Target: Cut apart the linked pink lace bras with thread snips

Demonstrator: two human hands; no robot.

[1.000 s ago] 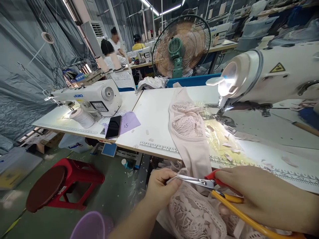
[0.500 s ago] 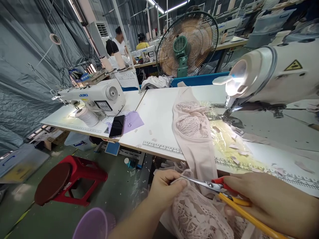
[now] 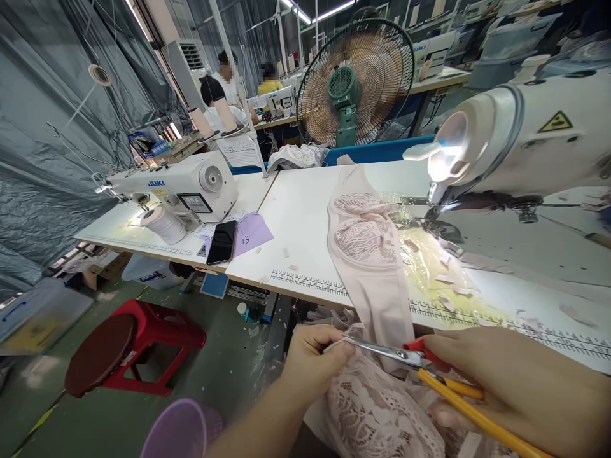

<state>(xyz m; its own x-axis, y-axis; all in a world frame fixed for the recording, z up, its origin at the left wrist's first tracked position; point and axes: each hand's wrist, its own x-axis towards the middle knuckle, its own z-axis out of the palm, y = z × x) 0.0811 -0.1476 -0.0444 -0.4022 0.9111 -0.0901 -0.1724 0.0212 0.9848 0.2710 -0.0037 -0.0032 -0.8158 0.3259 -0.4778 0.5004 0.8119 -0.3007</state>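
My left hand (image 3: 312,359) pinches the edge of a pale pink lace bra (image 3: 382,407) in front of the table edge. My right hand (image 3: 515,381) grips scissors (image 3: 394,353) with red and yellow-orange handles. The scissors' tips point left and touch the fabric right at my left fingertips; the blades look nearly closed. Another part of pale pink bra fabric (image 3: 367,242) lies on the table and hangs over its front edge. Whether it joins the piece in my hands, I cannot tell.
A sewing machine (image 3: 515,140) stands at the right, with fabric scraps (image 3: 449,280) near its needle. To the left are another sewing machine (image 3: 176,184), a thread cone (image 3: 163,224) and a phone (image 3: 222,242). A fan (image 3: 356,83), red stool (image 3: 143,346) and purple bin (image 3: 179,429) surround the table.
The view has shifted slightly. My left hand and the scissors have moved a little left, still at the fabric edge, and the blades look more closed.
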